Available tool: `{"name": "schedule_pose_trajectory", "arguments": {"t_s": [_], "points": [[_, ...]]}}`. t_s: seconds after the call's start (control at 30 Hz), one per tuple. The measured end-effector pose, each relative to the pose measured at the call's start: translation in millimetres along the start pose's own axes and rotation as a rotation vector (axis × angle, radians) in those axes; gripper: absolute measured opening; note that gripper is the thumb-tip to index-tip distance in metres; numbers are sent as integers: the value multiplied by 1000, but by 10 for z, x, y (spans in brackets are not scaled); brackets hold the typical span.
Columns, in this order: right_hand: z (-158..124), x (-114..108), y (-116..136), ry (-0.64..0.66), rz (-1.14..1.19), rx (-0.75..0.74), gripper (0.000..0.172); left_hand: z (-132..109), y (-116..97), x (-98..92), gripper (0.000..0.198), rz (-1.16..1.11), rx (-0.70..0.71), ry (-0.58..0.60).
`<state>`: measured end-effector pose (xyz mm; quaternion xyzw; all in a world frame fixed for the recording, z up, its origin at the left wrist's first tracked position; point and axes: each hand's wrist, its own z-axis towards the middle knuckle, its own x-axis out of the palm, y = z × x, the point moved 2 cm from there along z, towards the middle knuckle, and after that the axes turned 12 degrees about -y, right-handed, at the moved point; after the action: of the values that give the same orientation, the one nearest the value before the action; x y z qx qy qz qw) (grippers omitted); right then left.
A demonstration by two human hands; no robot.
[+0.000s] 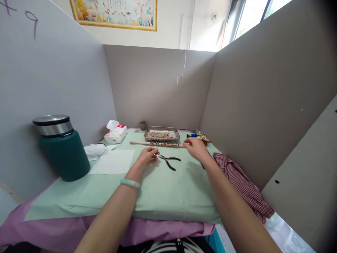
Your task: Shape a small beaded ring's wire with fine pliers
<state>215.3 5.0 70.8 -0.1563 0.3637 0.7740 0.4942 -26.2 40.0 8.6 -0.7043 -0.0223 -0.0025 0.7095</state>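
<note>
progress looks partial from my remote seat: red beads (165, 144) line one stick (138, 143), lying on the desk (173, 196) just in front of one tray (160, 139), where loose beads (163, 135) remain, all too small for me to count. of two hands, the left hand (150, 156) is nearly pinched together beside one splayed pair of pliers (167, 160), and the right hand (195, 148) curls by the stick's right end; i cannot tell what either holds.
</note>
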Motion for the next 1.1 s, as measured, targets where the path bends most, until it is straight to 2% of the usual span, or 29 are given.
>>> {"name": "schedule_pose_trajectory", "arguments": {"t_s": [0.1, 0.2, 0.33, 0.4, 0.47, 0.53, 0.63, 0.8, 0.97, 1.03, 1.1], "points": [[-99, -444, -455, -25, -344, 105, 23, -16, -18, 3, 29, 4, -7, -6], [-349, -732, -879, 48, -614, 259, 27, -31, -33, 9, 29, 25, -7, -3], [-667, -862, -1181, 93, -752, 483, 38, -32, -30, 11, 33, 36, 0, 8], [-747, -856, -1241, 178, -745, 589, 37, -24, -21, 8, 34, 34, -1, 10], [-761, -858, -1256, 233, -723, 621, 36, -18, -12, 5, 34, 30, -4, 11], [-730, -901, -1243, 178, -720, 602, 37, -18, -11, 3, 34, 25, -7, 7], [-671, -1009, -1201, -7, -751, 564, 42, -31, -23, 7, 33, 28, -6, 1], [-693, -1098, -1159, -193, -760, 486, 38, -39, -36, 20, 32, 38, -7, -3], [-810, -1140, -1144, -519, -633, 247, 32, -25, -24, 25, 31, 49, -14, -6], [-868, -1160, -1138, -588, -534, 155, 30, -19, -19, 23, 32, 47, -15, -9], [-930, -1178, -1124, -592, -412, 104, 29, -13, -13, 21, 34, 47, -13, -8]]}}
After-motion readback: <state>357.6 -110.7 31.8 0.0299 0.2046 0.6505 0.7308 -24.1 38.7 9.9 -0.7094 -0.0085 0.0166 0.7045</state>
